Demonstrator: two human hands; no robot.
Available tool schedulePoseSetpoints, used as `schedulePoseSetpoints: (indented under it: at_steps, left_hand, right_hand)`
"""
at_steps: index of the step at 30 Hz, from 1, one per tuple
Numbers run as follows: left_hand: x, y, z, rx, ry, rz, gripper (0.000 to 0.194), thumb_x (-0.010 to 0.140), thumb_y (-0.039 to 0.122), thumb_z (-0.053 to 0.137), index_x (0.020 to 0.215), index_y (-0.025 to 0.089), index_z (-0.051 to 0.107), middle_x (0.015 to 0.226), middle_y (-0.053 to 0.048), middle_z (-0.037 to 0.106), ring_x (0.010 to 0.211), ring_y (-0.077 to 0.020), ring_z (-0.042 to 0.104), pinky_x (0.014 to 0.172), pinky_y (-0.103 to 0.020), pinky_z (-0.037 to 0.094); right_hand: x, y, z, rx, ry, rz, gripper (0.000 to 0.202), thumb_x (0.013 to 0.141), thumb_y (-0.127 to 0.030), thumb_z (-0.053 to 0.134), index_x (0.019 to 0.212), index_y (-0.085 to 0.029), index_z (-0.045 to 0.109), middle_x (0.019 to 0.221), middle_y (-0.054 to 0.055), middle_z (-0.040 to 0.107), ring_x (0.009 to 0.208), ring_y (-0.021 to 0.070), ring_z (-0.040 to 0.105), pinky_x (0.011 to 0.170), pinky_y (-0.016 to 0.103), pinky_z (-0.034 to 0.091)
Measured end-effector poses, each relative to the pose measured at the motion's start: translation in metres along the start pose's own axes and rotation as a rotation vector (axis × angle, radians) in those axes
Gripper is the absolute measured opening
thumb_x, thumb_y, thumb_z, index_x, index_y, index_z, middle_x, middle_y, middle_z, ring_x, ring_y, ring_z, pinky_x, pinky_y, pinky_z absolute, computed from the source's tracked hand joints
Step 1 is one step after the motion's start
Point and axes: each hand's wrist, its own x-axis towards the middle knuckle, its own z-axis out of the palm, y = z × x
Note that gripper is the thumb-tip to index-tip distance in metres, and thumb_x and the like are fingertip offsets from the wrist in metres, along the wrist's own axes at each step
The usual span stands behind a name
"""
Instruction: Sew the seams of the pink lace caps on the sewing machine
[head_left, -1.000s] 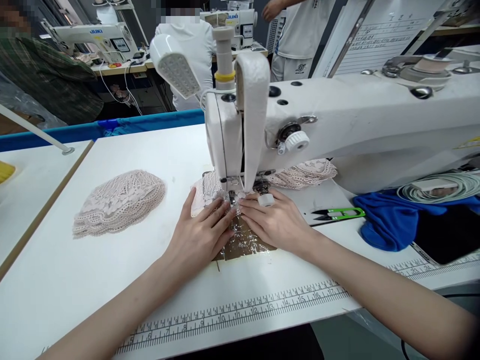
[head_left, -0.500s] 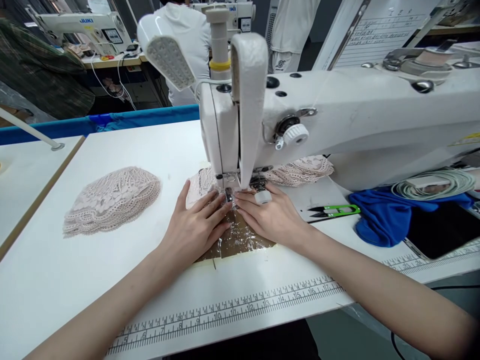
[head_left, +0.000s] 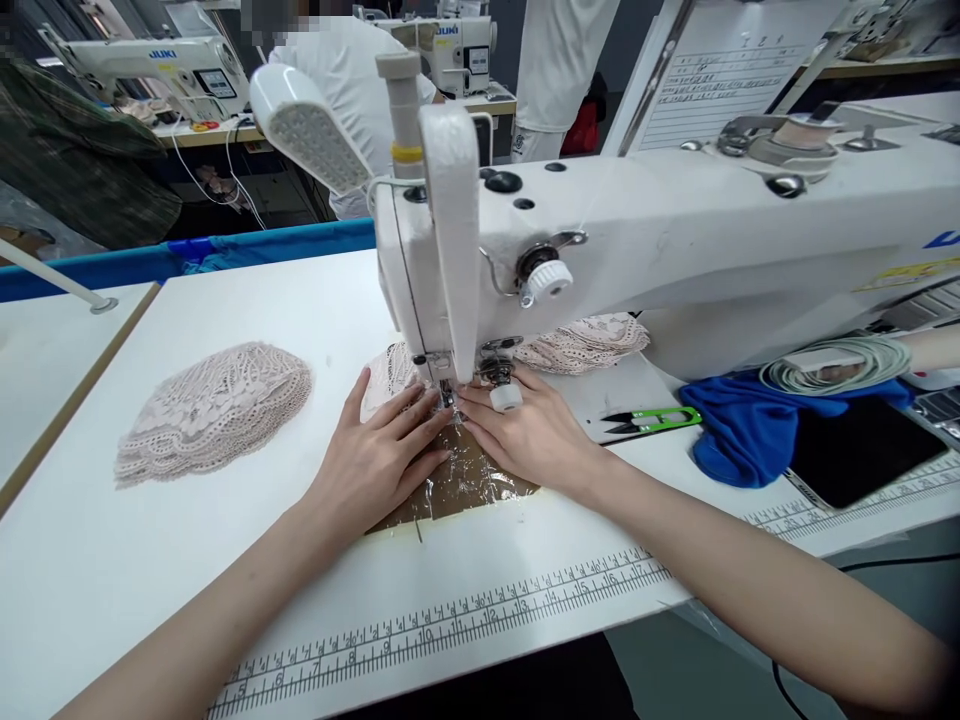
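A pale pink lace piece lies under the head of a white sewing machine, beside the presser foot. My left hand rests flat on the lace to the left of the foot, fingers stretched out and spread. To the right of the foot lies my right hand, its fingers stretched toward the needle area and partly hidden behind the machine's thread guide. Brown tape under clear film covers the table below both hands. How much lace is under the fingers is hidden.
A stack of lace pieces lies on the left; more lace sits behind the needle. Green thread snips, a blue cloth, a coiled pale tape measure and a black phone lie right. A person in white sits beyond.
The view has shifted slightly, so the machine and table appear further left. Both hands keep about the same place beside the presser foot. Another person's arm now shows at the right edge.
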Motion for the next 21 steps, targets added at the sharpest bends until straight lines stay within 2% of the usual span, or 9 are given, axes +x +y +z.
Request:
schedulePoseSetpoints:
  at_steps: [4, 8, 12, 13, 15, 17, 18, 19, 21]
  left_hand:
    - [0.001, 0.001, -0.004, 0.025, 0.021, 0.035, 0.035, 0.095, 0.033, 0.050, 0.127, 0.023, 0.058, 0.128, -0.007, 0.063, 0.123, -0.0269, 0.056, 0.116, -0.062, 0.019]
    - [0.004, -0.005, -0.005, 0.027, 0.088, 0.024, 0.029, 0.094, 0.028, 0.052, 0.120, 0.021, 0.061, 0.121, -0.006, 0.068, 0.118, -0.0239, 0.060, 0.115, -0.054, 0.028]
    - [0.005, -0.007, -0.007, 0.098, 0.040, 0.009, 0.029, 0.094, 0.030, 0.051, 0.118, 0.016, 0.060, 0.120, -0.009, 0.067, 0.114, -0.0246, 0.061, 0.110, -0.052, 0.033]
    - [0.004, -0.005, -0.009, 0.130, 0.044, 0.018, 0.026, 0.094, 0.031, 0.051, 0.112, 0.016, 0.062, 0.115, -0.009, 0.069, 0.107, -0.0242, 0.065, 0.106, -0.050, 0.037]
    - [0.003, -0.001, -0.013, 0.160, 0.086, 0.058, 0.018, 0.093, 0.028, 0.052, 0.088, 0.017, 0.065, 0.088, -0.004, 0.073, 0.076, -0.0180, 0.068, 0.088, -0.042, 0.047]
    - [0.002, 0.004, -0.019, 0.125, 0.158, 0.116, 0.025, 0.091, 0.023, 0.054, 0.067, 0.019, 0.057, 0.059, 0.002, 0.062, 0.049, -0.0113, 0.055, 0.064, -0.032, 0.046]
    - [0.002, 0.005, -0.021, 0.092, 0.195, 0.146, 0.027, 0.090, 0.021, 0.055, 0.063, 0.019, 0.055, 0.054, 0.003, 0.058, 0.045, -0.0103, 0.050, 0.057, -0.030, 0.043]
    - [0.002, 0.006, -0.022, 0.059, 0.221, 0.166, 0.024, 0.088, 0.019, 0.055, 0.064, 0.019, 0.055, 0.056, 0.002, 0.060, 0.048, -0.0109, 0.052, 0.056, -0.029, 0.042]
    - [0.002, 0.004, -0.024, 0.017, 0.216, 0.166, 0.011, 0.086, 0.015, 0.054, 0.078, 0.017, 0.060, 0.077, -0.003, 0.070, 0.071, -0.0157, 0.064, 0.066, -0.031, 0.048]
  right_hand:
    - [-0.001, 0.000, 0.000, 0.007, 0.001, 0.004, 0.027, 0.095, -0.019, 0.047, 0.102, -0.014, 0.072, 0.100, 0.009, 0.074, 0.104, 0.0225, 0.062, 0.100, 0.043, 0.044]
    - [-0.002, 0.002, 0.001, -0.022, 0.022, -0.010, 0.026, 0.094, -0.019, 0.048, 0.101, -0.015, 0.072, 0.100, 0.007, 0.074, 0.104, 0.0229, 0.062, 0.100, 0.043, 0.044]
    - [-0.003, -0.001, 0.000, -0.049, 0.071, -0.038, 0.025, 0.091, -0.011, 0.049, 0.099, -0.017, 0.072, 0.099, 0.005, 0.074, 0.100, 0.0206, 0.063, 0.099, 0.039, 0.043]
    - [-0.004, -0.004, -0.001, -0.047, 0.086, -0.042, 0.025, 0.091, -0.009, 0.049, 0.100, -0.017, 0.071, 0.099, 0.004, 0.074, 0.097, 0.0195, 0.063, 0.098, 0.038, 0.043]
    - [-0.005, -0.010, -0.004, -0.025, 0.124, -0.054, 0.026, 0.092, -0.009, 0.048, 0.103, -0.017, 0.069, 0.097, 0.004, 0.075, 0.088, 0.0172, 0.064, 0.097, 0.037, 0.043]
    - [-0.006, -0.017, -0.006, 0.020, 0.152, -0.099, 0.024, 0.093, -0.012, 0.048, 0.105, -0.017, 0.068, 0.095, 0.003, 0.074, 0.087, 0.0163, 0.065, 0.093, 0.035, 0.044]
    - [-0.006, -0.020, -0.007, 0.049, 0.153, -0.125, 0.023, 0.093, -0.013, 0.048, 0.105, -0.016, 0.068, 0.096, 0.003, 0.074, 0.090, 0.0163, 0.065, 0.091, 0.033, 0.045]
    - [-0.005, -0.022, -0.008, 0.077, 0.138, -0.145, 0.022, 0.094, -0.016, 0.049, 0.105, -0.015, 0.067, 0.099, 0.004, 0.074, 0.094, 0.0165, 0.064, 0.089, 0.031, 0.046]
    - [-0.005, -0.024, -0.009, 0.124, 0.077, -0.156, 0.022, 0.095, -0.021, 0.049, 0.106, -0.014, 0.066, 0.108, 0.006, 0.072, 0.102, 0.0174, 0.063, 0.086, 0.029, 0.048]
